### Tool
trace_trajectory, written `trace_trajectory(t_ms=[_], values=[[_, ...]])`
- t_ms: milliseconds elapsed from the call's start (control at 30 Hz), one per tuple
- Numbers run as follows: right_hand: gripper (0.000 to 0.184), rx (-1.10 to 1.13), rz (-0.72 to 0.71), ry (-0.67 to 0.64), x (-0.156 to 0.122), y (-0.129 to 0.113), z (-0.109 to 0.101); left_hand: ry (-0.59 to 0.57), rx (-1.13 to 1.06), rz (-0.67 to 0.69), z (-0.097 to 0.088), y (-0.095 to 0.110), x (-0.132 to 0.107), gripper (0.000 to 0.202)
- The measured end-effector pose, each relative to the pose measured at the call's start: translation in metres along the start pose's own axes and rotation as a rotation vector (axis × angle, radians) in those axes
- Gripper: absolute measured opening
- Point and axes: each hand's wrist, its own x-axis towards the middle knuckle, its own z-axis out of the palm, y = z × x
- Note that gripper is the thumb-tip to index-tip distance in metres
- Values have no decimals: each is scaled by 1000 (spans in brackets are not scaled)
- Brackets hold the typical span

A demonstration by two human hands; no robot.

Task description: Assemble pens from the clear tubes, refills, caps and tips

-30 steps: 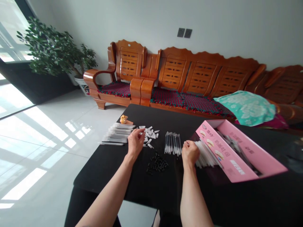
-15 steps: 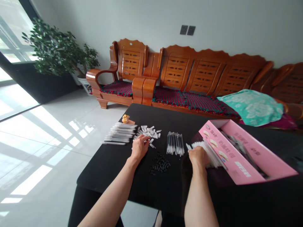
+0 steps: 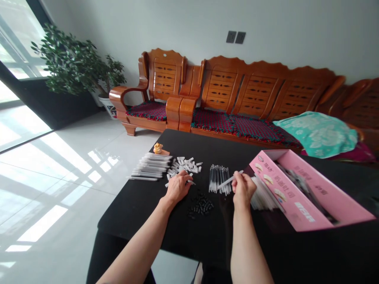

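Observation:
My right hand [image 3: 244,190] pinches a white pen barrel [image 3: 225,182], which slants over the pen refills [image 3: 218,177]. The refills lie in a row, dark at the far part and pale at the near end. Beside that hand is a stack of white pen barrels [image 3: 263,195] against the pink box. My left hand [image 3: 178,187] has its fingers closed on a small white pen cap [image 3: 191,182], partly hidden, at the edge of the white pen cap pile [image 3: 186,163]. Small black plugs [image 3: 201,204] lie in a heap between my hands.
On the black table [image 3: 142,213], assembled-looking pens [image 3: 149,167] lie in a row at left, behind them a small yellow figurine [image 3: 158,148]. A pink box [image 3: 296,197] holding dark items stands at right. Wooden seats [image 3: 219,86] line the wall beyond.
My right hand has lifted a white barrel from the stack and brought it left toward the refills. My left hand has shifted slightly right and closed around a cap.

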Motion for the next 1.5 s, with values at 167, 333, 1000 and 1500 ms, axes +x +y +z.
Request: trace_trajectory(t_ms=[167,333,1000,1500], values=[[30,253,142,-95,-9,12,19,-59,-83,157,5,6,-1,23],[30,318,210,-164,-16,11,26,-141,-91,244,10,11,-2,23],[28,414,233,-172,-17,14,27,27,-803,-173,15,10,4,19],[26,390,164,111,-9,11,22,-83,-160,213,31,50,13,30]])
